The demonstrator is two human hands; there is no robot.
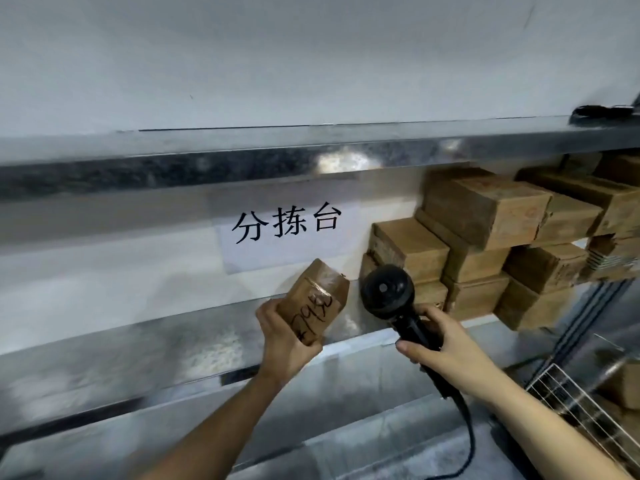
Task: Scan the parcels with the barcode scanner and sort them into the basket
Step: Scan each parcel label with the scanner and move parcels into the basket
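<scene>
My left hand (pixel 282 341) grips a small brown cardboard parcel (pixel 313 299) with black handwriting on its side, held up over the metal shelf. My right hand (pixel 446 348) holds the black barcode scanner (pixel 389 292) by its handle, its round head just right of the parcel. The scanner's black cable (pixel 465 434) hangs down past my right forearm. A stack of several brown parcels (pixel 491 237) fills the right part of the shelf. A wire basket (pixel 568 393) shows at the lower right with a brown parcel inside.
A white paper sign (pixel 287 233) with black characters is stuck to the wall behind the shelf. A metal shelf board (pixel 207 157) runs across above it, with a dark object (pixel 602 110) at its right end. The lower metal shelf surface (pixel 138 351) stretches left.
</scene>
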